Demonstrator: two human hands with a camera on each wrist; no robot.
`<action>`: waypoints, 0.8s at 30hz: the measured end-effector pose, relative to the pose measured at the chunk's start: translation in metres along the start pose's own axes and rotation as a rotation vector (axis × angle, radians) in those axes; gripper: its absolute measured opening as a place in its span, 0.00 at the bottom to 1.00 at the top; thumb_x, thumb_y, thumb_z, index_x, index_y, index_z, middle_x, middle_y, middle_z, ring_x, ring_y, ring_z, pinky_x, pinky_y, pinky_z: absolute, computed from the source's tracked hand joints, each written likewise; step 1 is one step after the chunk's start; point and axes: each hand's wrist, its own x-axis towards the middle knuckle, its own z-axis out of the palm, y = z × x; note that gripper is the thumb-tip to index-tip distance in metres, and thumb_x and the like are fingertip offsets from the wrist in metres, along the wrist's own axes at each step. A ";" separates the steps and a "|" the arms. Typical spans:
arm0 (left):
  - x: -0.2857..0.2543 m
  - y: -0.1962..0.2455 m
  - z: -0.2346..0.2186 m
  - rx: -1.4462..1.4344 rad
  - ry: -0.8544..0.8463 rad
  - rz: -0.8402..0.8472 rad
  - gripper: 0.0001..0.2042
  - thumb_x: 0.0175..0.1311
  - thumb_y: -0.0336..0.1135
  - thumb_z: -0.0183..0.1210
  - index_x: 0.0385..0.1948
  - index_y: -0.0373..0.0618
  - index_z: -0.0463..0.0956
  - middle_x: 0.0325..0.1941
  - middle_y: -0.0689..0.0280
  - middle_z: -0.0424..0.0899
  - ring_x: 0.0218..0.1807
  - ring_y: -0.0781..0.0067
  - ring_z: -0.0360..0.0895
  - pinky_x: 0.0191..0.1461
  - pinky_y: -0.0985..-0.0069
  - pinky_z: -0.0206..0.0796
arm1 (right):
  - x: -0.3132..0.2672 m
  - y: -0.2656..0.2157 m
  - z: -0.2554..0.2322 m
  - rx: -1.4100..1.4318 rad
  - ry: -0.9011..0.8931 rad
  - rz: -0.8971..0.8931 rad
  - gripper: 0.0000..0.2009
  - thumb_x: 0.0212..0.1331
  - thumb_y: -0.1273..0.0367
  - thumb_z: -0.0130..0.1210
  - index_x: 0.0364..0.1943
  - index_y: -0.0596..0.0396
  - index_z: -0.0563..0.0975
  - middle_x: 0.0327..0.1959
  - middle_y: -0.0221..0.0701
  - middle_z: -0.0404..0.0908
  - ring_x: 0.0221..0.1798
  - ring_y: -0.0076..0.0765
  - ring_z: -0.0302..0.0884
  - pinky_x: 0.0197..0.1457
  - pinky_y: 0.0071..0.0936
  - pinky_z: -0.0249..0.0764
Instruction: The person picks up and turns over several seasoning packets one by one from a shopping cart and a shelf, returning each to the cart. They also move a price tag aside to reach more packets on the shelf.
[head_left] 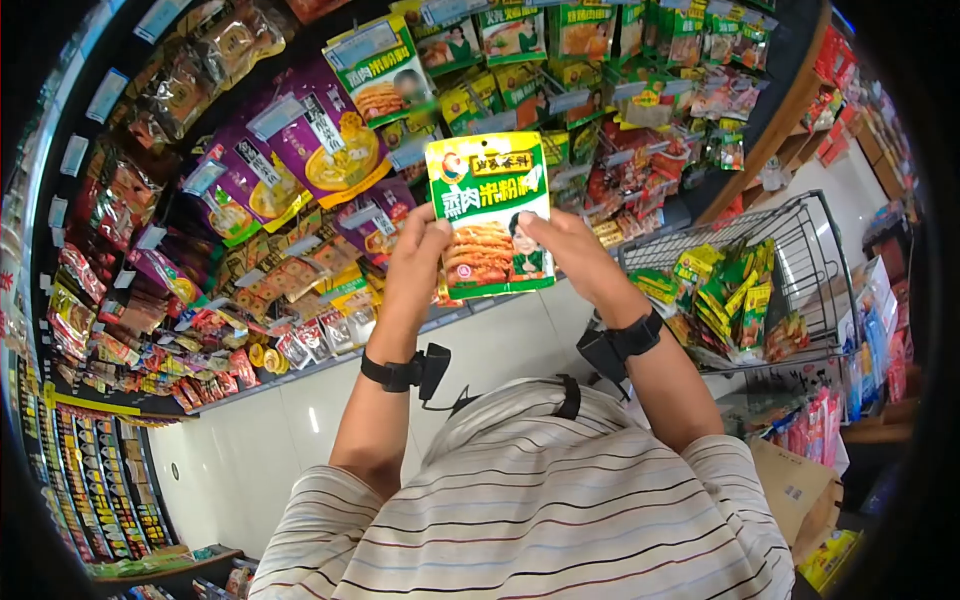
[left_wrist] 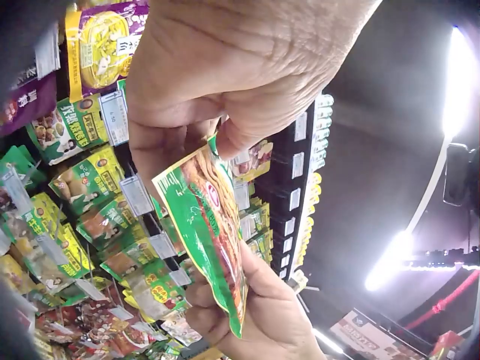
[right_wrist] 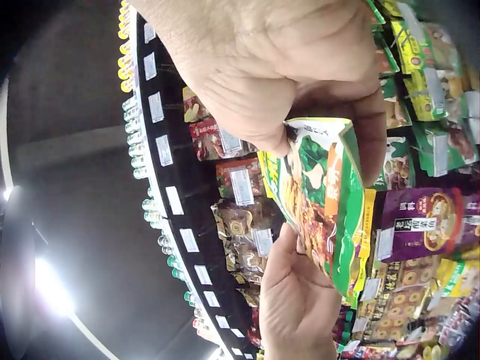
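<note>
Grips yellow, white and green packet (head_left: 490,215) at centre of head view, printed front toward camera. Pinches left edge with left hand (head_left: 418,255), right edge with right hand (head_left: 580,250), with thumbs in front, fingers curled behind. Note purple packets (head_left: 330,150) at upper left; wire cart (head_left: 815,245) at right, loaded with green-and-yellow packets (head_left: 735,295).

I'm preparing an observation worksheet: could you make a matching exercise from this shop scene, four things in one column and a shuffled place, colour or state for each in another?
Column 1
1. Shirt
2. Shopping cart
3. Wrist straps
4. Packet at the centre of the head view

Column 2
A. Pinched between left hand and right hand
B. Black
C. Pale, with thin stripes
D. On the right side of the head view, with green-and-yellow packets inside

Pairs: 1-C, 2-D, 3-B, 4-A
</note>
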 end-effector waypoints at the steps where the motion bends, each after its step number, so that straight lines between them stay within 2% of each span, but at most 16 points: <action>1: 0.001 0.000 -0.003 -0.069 -0.027 -0.032 0.16 0.73 0.36 0.51 0.58 0.40 0.70 0.51 0.67 0.77 0.51 0.80 0.72 0.58 0.79 0.65 | 0.002 0.000 0.002 0.000 0.002 0.004 0.20 0.71 0.57 0.52 0.51 0.63 0.79 0.46 0.27 0.83 0.46 0.18 0.76 0.50 0.22 0.72; 4: 0.006 -0.005 -0.015 -0.039 -0.034 -0.026 0.16 0.73 0.36 0.51 0.58 0.40 0.70 0.51 0.67 0.77 0.52 0.80 0.71 0.60 0.79 0.64 | 0.010 0.003 0.012 0.009 -0.008 0.004 0.20 0.71 0.57 0.52 0.53 0.62 0.79 0.46 0.26 0.83 0.46 0.18 0.76 0.51 0.22 0.72; 5: 0.009 -0.008 -0.019 -0.023 -0.027 -0.014 0.16 0.73 0.36 0.52 0.57 0.40 0.70 0.49 0.68 0.78 0.49 0.81 0.73 0.54 0.80 0.67 | 0.013 0.004 0.013 0.014 -0.019 -0.003 0.20 0.71 0.57 0.52 0.53 0.61 0.79 0.47 0.26 0.83 0.46 0.18 0.77 0.51 0.22 0.73; 8: 0.013 -0.011 -0.027 -0.051 -0.034 -0.071 0.15 0.72 0.35 0.53 0.56 0.42 0.71 0.48 0.68 0.80 0.46 0.81 0.77 0.51 0.78 0.72 | 0.018 0.008 0.017 -0.050 -0.021 -0.004 0.20 0.72 0.57 0.52 0.53 0.60 0.79 0.47 0.26 0.83 0.47 0.18 0.76 0.51 0.22 0.72; 10: 0.015 -0.011 -0.027 -0.032 -0.088 -0.017 0.20 0.69 0.35 0.58 0.60 0.42 0.66 0.45 0.71 0.79 0.40 0.87 0.75 0.35 0.87 0.68 | 0.026 0.013 0.020 -0.080 -0.015 0.021 0.19 0.72 0.58 0.52 0.54 0.60 0.78 0.47 0.25 0.83 0.47 0.18 0.76 0.52 0.22 0.73; 11: 0.016 -0.011 -0.027 -0.007 -0.098 -0.004 0.21 0.69 0.35 0.58 0.60 0.42 0.65 0.46 0.70 0.79 0.40 0.87 0.74 0.34 0.87 0.68 | 0.029 0.015 0.025 -0.012 -0.031 -0.025 0.18 0.73 0.60 0.51 0.54 0.60 0.78 0.48 0.25 0.82 0.49 0.18 0.76 0.53 0.23 0.73; 15: 0.026 -0.011 -0.035 0.017 -0.069 0.073 0.22 0.67 0.33 0.61 0.59 0.38 0.65 0.52 0.64 0.80 0.47 0.80 0.77 0.49 0.80 0.71 | 0.036 0.009 0.039 0.023 -0.039 0.001 0.18 0.73 0.60 0.51 0.56 0.60 0.77 0.49 0.25 0.82 0.50 0.18 0.76 0.54 0.22 0.72; 17: 0.027 -0.007 -0.042 0.019 -0.062 0.058 0.22 0.68 0.32 0.60 0.59 0.36 0.65 0.55 0.61 0.81 0.53 0.77 0.78 0.56 0.77 0.70 | 0.040 0.005 0.042 -0.013 -0.028 0.029 0.19 0.73 0.59 0.51 0.56 0.60 0.77 0.48 0.25 0.82 0.49 0.18 0.76 0.53 0.22 0.73; 18: 0.027 -0.004 -0.044 -0.004 -0.065 0.068 0.22 0.68 0.32 0.60 0.60 0.36 0.65 0.54 0.61 0.81 0.54 0.78 0.77 0.57 0.78 0.69 | 0.040 0.001 0.045 -0.032 -0.023 0.041 0.19 0.73 0.59 0.51 0.56 0.60 0.77 0.48 0.25 0.82 0.49 0.17 0.76 0.53 0.21 0.73; 20: 0.032 -0.006 -0.044 -0.071 -0.067 0.175 0.19 0.69 0.33 0.59 0.57 0.37 0.65 0.53 0.61 0.80 0.50 0.80 0.77 0.49 0.82 0.71 | 0.039 -0.007 0.053 -0.001 -0.008 0.084 0.20 0.72 0.59 0.51 0.55 0.62 0.78 0.47 0.27 0.83 0.46 0.17 0.77 0.51 0.20 0.73; 23: 0.037 -0.005 -0.053 -0.117 -0.056 0.118 0.22 0.70 0.35 0.60 0.59 0.36 0.64 0.55 0.58 0.80 0.55 0.77 0.77 0.57 0.79 0.70 | 0.046 -0.007 0.056 0.018 0.009 0.061 0.19 0.72 0.59 0.52 0.54 0.62 0.78 0.46 0.27 0.83 0.45 0.17 0.77 0.49 0.21 0.73; 24: 0.036 -0.001 -0.055 -0.133 -0.057 0.077 0.23 0.70 0.36 0.60 0.60 0.35 0.64 0.55 0.58 0.80 0.55 0.77 0.77 0.56 0.79 0.70 | 0.049 -0.006 0.056 0.035 0.016 0.050 0.19 0.71 0.60 0.52 0.54 0.62 0.78 0.46 0.28 0.83 0.45 0.17 0.77 0.49 0.21 0.73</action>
